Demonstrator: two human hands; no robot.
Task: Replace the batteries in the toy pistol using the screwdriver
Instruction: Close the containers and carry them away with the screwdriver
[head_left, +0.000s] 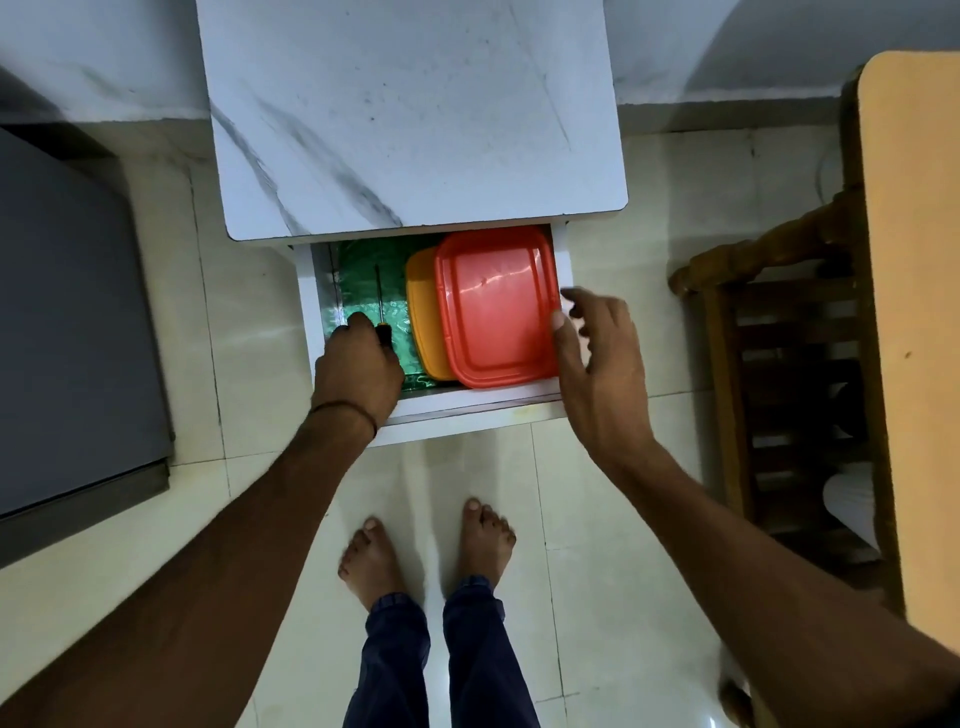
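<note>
The left hand (358, 364) curls round the handle of the screwdriver (378, 296), whose shaft points away from it inside the drawer (467, 410). The right hand (597, 364) hovers with fingers spread beside the red box (496, 306). This looks like fetching the tool; next, lift it clear. No toy pistol shows.

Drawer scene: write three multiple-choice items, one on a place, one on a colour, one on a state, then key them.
1. The screwdriver lies: A on the floor; B on the chair; C in the drawer, left of the orange container.
2. The larger container has a lid that is: A red; B blue; C white.
3. The drawer is: A shut; B pulled open; C taken out.
Answers: C, its shaft lies on the green liner by the left hand; A, plainly red; B, its contents show below the tabletop.
</note>
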